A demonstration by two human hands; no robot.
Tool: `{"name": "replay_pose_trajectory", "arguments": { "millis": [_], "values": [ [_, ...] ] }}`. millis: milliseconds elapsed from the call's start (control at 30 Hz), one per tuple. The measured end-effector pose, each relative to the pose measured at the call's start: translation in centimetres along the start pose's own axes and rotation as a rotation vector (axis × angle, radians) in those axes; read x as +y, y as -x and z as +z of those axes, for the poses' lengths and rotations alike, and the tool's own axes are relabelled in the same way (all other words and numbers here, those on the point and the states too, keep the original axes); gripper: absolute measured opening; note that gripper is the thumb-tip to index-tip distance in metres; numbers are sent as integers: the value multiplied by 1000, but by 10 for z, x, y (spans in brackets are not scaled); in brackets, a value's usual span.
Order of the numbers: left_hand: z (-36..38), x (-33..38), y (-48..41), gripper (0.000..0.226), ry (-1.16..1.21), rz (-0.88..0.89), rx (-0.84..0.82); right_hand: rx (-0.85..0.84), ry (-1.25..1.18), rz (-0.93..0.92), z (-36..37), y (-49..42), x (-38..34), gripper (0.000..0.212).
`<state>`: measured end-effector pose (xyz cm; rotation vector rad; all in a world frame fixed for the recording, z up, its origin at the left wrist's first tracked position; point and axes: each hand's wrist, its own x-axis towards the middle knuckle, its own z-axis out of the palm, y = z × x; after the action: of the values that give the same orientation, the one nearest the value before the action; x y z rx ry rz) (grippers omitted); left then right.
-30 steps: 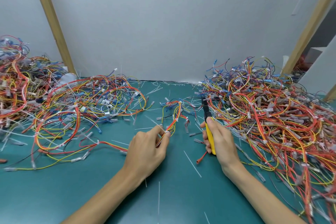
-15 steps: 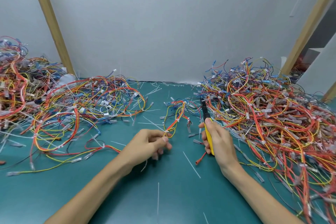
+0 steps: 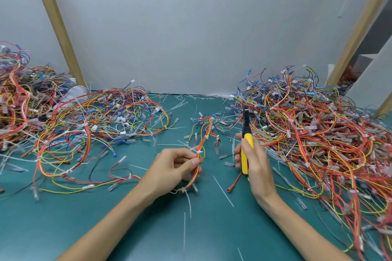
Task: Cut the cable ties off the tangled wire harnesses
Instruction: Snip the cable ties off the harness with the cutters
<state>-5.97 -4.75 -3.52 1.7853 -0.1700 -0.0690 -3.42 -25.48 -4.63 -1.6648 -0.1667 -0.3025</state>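
Observation:
My left hand [image 3: 171,167] pinches a small red, orange and yellow wire harness [image 3: 204,137] between thumb and fingers. A white cable tie [image 3: 199,152] wraps the harness just above my thumb; another tie [image 3: 184,191] sits lower on the loop with its long tail hanging toward me. My right hand [image 3: 255,163] grips yellow-handled cutters [image 3: 246,140] upright, black jaws pointing away, a little right of the harness and apart from it.
A large tangled pile of harnesses [image 3: 318,133] fills the right side, another [image 3: 84,125] spreads on the left. Cut tie strips [image 3: 223,191] litter the green mat [image 3: 127,229]. Wooden posts [image 3: 57,25] lean against the white back wall.
My left hand has drawn the harness nearer to me and shifted its pinch along the wires, so a loop now hangs below it. The right hand with the cutters has barely moved.

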Motion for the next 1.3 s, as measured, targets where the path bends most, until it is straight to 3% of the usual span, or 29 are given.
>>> {"name": "replay_pose_trajectory", "arguments": {
  "millis": [133, 267, 433, 667, 933, 1300],
  "values": [
    [-3, -4, -3, 11, 63, 11, 72, 16, 111, -102, 2, 3, -3, 44],
    [-2, -10, -5, 12, 34, 1, 34, -8, 105, -132, 0, 3, -7, 45],
    [-2, -10, -6, 12, 26, 11, 9, -60, 22, -4, 3, 4, -6, 38],
    [2, -14, -8, 11, 75, 8, -1, -140, -174, 190, 0, -2, -5, 50],
    [-5, -8, -11, 19, 82, -42, -17, -95, -219, 231, 0, -5, -1, 50],
    [-6, -3, -7, 22, 123, -71, -18, -155, -112, 177, 1, -4, 0, 47]
  ]
}}
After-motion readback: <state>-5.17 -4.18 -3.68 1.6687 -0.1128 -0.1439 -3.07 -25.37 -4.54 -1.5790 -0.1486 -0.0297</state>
